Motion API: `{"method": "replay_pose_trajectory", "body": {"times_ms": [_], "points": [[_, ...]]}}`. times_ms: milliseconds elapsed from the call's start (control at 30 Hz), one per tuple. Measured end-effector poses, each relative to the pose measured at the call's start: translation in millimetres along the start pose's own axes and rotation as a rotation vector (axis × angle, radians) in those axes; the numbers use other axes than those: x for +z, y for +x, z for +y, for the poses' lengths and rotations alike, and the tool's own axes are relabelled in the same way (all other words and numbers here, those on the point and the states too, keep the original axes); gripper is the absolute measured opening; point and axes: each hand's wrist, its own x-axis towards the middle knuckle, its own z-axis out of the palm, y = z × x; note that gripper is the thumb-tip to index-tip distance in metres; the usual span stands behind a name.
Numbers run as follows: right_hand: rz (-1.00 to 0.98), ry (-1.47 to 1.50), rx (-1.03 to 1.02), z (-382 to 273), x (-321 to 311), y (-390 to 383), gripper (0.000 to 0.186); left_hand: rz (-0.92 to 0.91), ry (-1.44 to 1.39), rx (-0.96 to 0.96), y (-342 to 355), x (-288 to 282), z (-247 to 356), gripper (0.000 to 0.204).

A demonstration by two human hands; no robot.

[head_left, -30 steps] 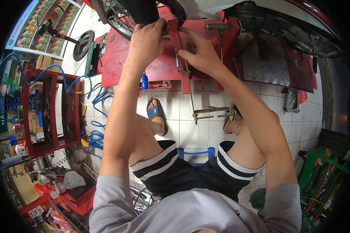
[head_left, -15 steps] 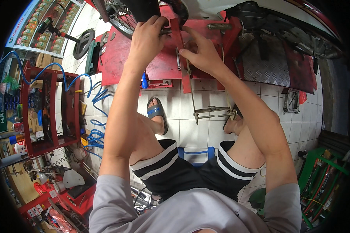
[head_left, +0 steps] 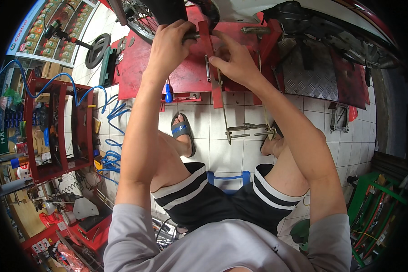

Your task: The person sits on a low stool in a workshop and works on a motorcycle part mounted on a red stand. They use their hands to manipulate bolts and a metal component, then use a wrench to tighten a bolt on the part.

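At the far side, the fingers of my left hand (head_left: 173, 44) are closed round the left end of a dark threaded rod (head_left: 194, 35). The rod meets a red flat bar (head_left: 217, 97) that stands between my hands. My right hand (head_left: 235, 60) is on the bar's other side, with index finger and thumb apart and their tips near it. Its other fingers are partly curled, and nothing shows in its grasp. A small slotted metal piece (head_left: 208, 68) lies along the bar by my right thumb. Coil spring (head_left: 255, 30) sits to the right, beyond my right hand.
Beneath my hands is a red lift platform (head_left: 138, 81), with a motorcycle wheel (head_left: 140, 20) behind. A blue-handled screwdriver (head_left: 168, 94) is at its front edge. A metal linkage frame (head_left: 247, 132) hangs between my feet. Blue air hose (head_left: 113, 145) and a red rack (head_left: 63, 127) stand left.
My left hand has shifted slightly left, its fingers turning a little on the rod, so more of the threads show. My right hand stays nearly still.
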Motion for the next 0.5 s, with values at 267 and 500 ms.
{"method": "replay_pose_trajectory", "body": {"times_ms": [267, 500], "points": [[-0.004, -0.002, 0.004, 1.6, 0.2, 0.0, 0.065, 0.069, -0.019, 0.062, 0.0, -0.1, 0.0, 0.027], [0.005, -0.003, -0.005, 2.1, 1.0, 0.9, 0.065, 0.02, 0.004, 0.069, -0.5, 0.8, -6.4, 0.028]]}}
